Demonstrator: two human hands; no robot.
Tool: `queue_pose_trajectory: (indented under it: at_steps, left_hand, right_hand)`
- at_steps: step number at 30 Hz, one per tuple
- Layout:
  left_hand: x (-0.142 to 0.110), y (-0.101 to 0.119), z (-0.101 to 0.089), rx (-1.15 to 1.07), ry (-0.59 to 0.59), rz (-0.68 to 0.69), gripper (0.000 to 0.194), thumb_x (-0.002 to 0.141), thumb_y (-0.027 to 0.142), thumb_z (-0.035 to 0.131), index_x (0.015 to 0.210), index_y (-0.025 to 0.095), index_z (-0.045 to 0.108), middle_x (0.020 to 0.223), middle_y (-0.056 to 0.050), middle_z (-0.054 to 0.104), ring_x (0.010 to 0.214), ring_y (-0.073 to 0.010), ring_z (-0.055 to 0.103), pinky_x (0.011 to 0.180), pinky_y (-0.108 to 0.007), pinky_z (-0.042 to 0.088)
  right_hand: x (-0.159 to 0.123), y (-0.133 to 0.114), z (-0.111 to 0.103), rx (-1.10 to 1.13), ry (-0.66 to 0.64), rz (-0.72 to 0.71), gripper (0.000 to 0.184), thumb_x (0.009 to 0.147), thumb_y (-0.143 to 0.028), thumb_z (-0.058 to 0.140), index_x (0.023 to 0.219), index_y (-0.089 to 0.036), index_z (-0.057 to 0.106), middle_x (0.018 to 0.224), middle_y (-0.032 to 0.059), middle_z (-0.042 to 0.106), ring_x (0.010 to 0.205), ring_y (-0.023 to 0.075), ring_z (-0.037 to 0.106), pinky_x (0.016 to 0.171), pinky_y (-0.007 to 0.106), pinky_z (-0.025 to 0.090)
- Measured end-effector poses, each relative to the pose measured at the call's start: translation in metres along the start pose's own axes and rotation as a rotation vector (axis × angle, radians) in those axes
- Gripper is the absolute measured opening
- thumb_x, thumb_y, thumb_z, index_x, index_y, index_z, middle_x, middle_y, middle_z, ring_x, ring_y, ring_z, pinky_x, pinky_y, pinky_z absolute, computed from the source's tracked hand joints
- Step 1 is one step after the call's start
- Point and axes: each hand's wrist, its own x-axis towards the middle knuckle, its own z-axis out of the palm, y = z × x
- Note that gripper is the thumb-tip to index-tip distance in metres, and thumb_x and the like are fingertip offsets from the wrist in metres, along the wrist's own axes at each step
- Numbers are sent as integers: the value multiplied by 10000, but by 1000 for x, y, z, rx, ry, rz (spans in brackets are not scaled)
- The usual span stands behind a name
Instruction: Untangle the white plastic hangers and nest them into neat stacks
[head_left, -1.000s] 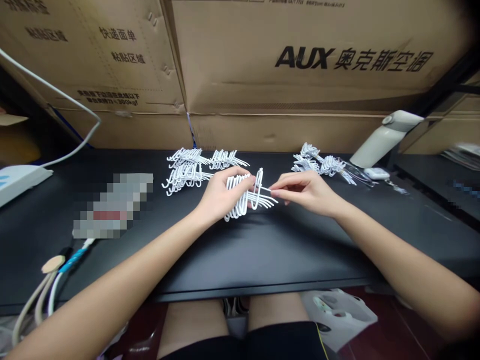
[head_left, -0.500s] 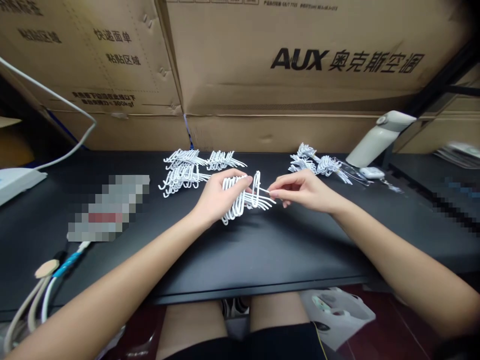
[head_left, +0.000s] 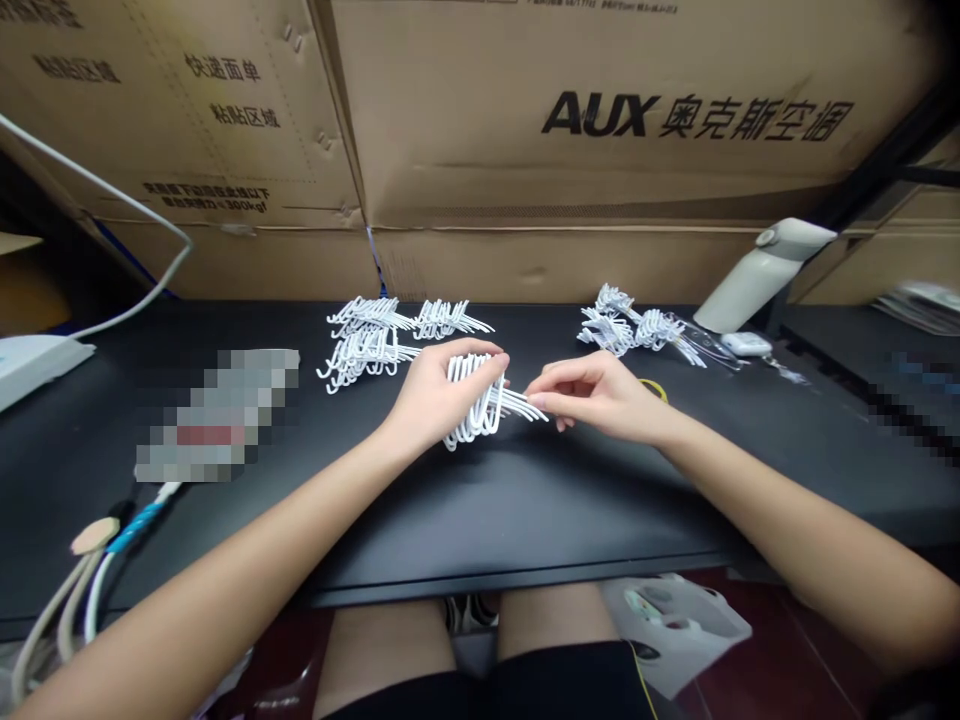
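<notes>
A bunch of white wire hooks (head_left: pixel 474 412) is gripped in my left hand (head_left: pixel 439 395), over the middle of the black table. Their looped ends are stacked side by side, with the thin straight ends pointing right. My right hand (head_left: pixel 592 395) pinches at those straight ends with thumb and forefinger; how many it holds cannot be made out. More white hooks (head_left: pixel 366 352) lie in rows just behind my left hand, with another row (head_left: pixel 450 319) beside them. Tangled piles of white hooks (head_left: pixel 652 330) sit behind my right hand.
A white bottle (head_left: pixel 754 280) stands at the back right by a small white object (head_left: pixel 745 345). Part of a yellow ring (head_left: pixel 655 388) shows behind my right wrist. Left are a blurred-out flat object (head_left: pixel 217 415) and cables (head_left: pixel 139 525). Cardboard boxes (head_left: pixel 525 200) line the back.
The single hook that stood apart between my hands now lies against the bunch in my left hand. My right hand has shifted slightly left and down, and a yellow ring shows behind it.
</notes>
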Motion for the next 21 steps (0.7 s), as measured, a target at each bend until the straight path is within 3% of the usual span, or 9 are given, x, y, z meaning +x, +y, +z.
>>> queue_pose_trajectory:
  at_steps: [4, 12, 21]
  left_hand:
    - [0, 1, -1, 72, -23, 65, 279, 747, 393, 669, 918, 174, 693, 856, -74, 734, 781, -230, 689, 684, -301, 528]
    - [2, 1, -2, 38, -51, 40, 348, 707, 428, 712, 942, 171, 695, 993, -100, 715, 889, -239, 678, 748, -315, 535]
    - [5, 1, -2, -209, -86, -181, 347, 713, 414, 712, 930, 146, 682, 809, -82, 709, 643, -192, 672, 527, -281, 544]
  right_hand:
    - [1, 0, -4, 28, -3, 34, 275, 771, -395, 668, 827, -130, 712, 682, 28, 649, 501, 90, 547, 470, 215, 476]
    - [1, -1, -14, -98, -24, -49, 265, 805, -389, 626, 837, -141, 712, 704, 39, 666, 515, 101, 542, 500, 234, 478]
    - [2, -2, -14, -158, 22, -61, 243, 807, -368, 618, 845, -147, 712, 730, 47, 688, 615, 133, 588, 542, 236, 479]
